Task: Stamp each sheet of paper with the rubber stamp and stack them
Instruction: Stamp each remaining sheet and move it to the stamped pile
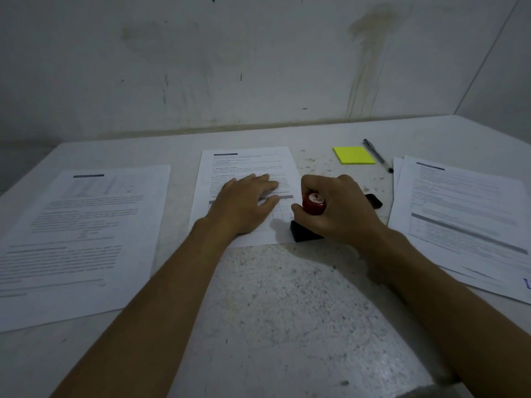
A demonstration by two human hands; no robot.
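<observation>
A printed sheet (pixel 247 165) lies in the middle of the table, straight ahead. My left hand (pixel 244 202) lies flat on it with straight fingers, pressing it down. My right hand (pixel 339 208) grips the red knob of the rubber stamp (pixel 313 203). The stamp's black base (pixel 301 232) sits at the sheet's lower right corner, partly hidden under my hand. Another printed sheet (pixel 77 234) lies to the left. A loose pile of printed sheets (pixel 465 219) lies to the right.
A yellow sticky-note pad (pixel 354 155) and a black pen (pixel 377 156) lie behind my right hand. A black object (pixel 375 201), partly hidden, sits just right of that hand. A stained wall rises behind the speckled table (pixel 281 297).
</observation>
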